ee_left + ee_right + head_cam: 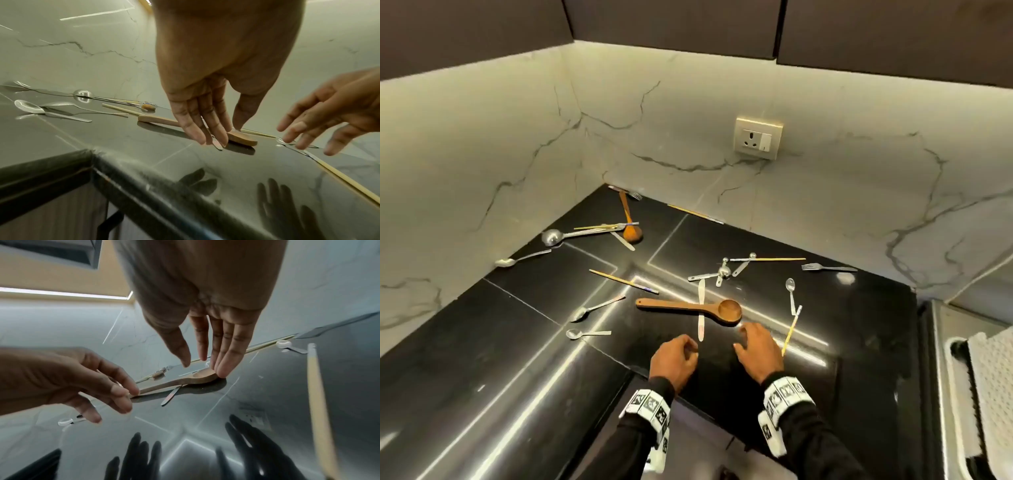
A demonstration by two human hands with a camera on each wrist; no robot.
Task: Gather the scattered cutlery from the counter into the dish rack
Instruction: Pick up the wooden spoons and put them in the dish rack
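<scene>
head view: both hands, the left hand (675, 359) and right hand (758, 351), hover empty and loose-fingered near the wooden spoon (688, 307) on the black counter (859, 342). left wrist view: straight fingers (197, 129) reach its handle. right wrist view: fingertips (223, 369) meet the bowl, so the first pickup is starting; next, i judge, comes a closing grasp.
</scene>
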